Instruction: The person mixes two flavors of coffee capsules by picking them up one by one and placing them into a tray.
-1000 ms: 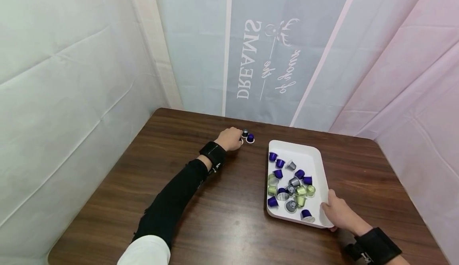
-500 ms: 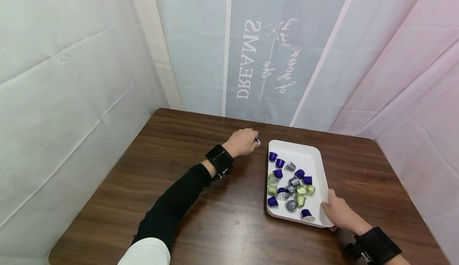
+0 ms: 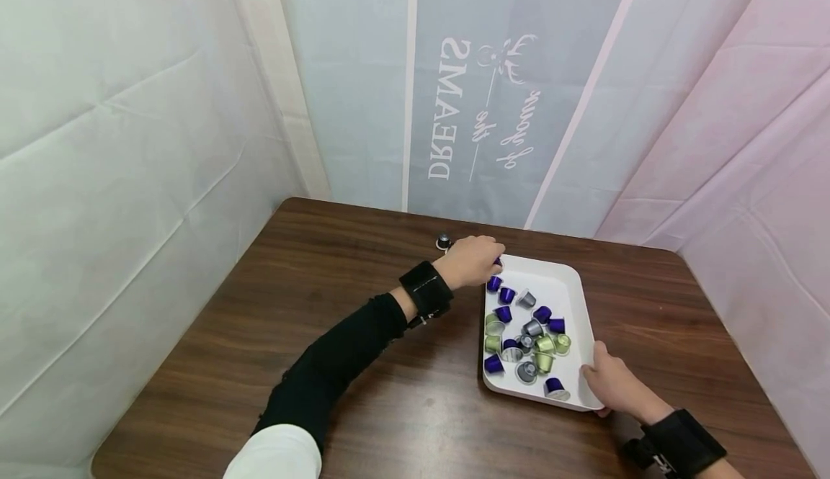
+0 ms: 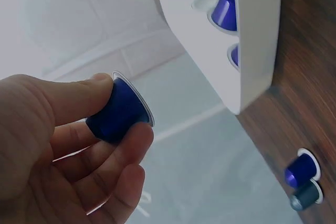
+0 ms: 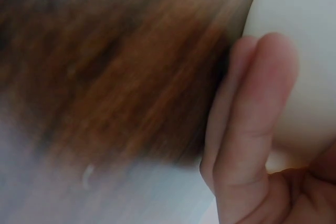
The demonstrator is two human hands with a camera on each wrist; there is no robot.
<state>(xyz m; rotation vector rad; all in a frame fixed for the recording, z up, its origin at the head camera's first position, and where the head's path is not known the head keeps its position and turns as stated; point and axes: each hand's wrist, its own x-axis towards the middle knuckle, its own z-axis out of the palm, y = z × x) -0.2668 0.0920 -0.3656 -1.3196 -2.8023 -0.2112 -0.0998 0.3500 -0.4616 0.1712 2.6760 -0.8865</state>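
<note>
My left hand [image 3: 472, 261] is over the far left corner of the white tray [image 3: 547, 271]. Its thumb and fingers pinch a dark blue coffee capsule [image 4: 119, 109], plain to see in the left wrist view and mostly covered by the hand from the head. At the tray's near right corner my right hand [image 3: 617, 385] grips the wall; in the right wrist view its fingers [image 5: 252, 114] lie against the white plastic. Scattered in the tray are several blue, green [image 3: 543, 362] and grey capsules [image 3: 527, 372].
A dark capsule [image 3: 444, 241] stands on the brown wooden table [image 3: 337, 248] near its far edge. Beside it, in the left wrist view, is a purple-blue capsule [image 4: 303, 170]. Fabric curtains [image 3: 363, 104] hang behind and along both sides.
My left hand has moved right from beside the loose capsules to the tray's corner, carrying a blue capsule picked up from the table. The right hand and tray have stayed put.
</note>
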